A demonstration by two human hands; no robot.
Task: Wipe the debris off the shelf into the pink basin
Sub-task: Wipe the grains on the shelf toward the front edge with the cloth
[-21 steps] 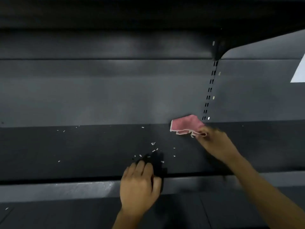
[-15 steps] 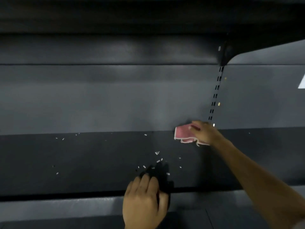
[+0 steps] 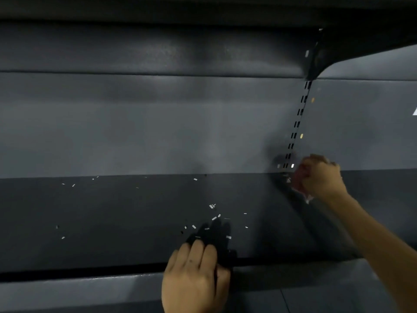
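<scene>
The dark shelf (image 3: pixel 112 218) runs across the lower half of the view, its surface dotted with small pale debris (image 3: pixel 213 218) — the thickest scatter lies near the middle, just beyond the left hand, with a few loose bits further left and along the back edge where the shelf meets the grey back panel (image 3: pixel 158 132). The left hand (image 3: pixel 195 276) lies palm down at the shelf's front edge, fingers (image 3: pixel 198 251) stretched forward and flat, its grip loose and empty; its shadow falls over some of the nearest bits. The right hand (image 3: pixel 320 177) is at the back of the shelf on the right, beside the foot of the slotted upright strip (image 3: pixel 297 123), its grip closed into a fist around a bunched pink cloth (image 3: pixel 299 179) — only a crumpled reddish edge shows at the left of the fist and a pale corner hangs below it. The cloth is blurred, so I cannot tell whether it touches the shelf surface. The right forearm stretches in from the lower right corner. The debris sits well apart from the cloth, to its left, and the pink basin is out of view
</scene>
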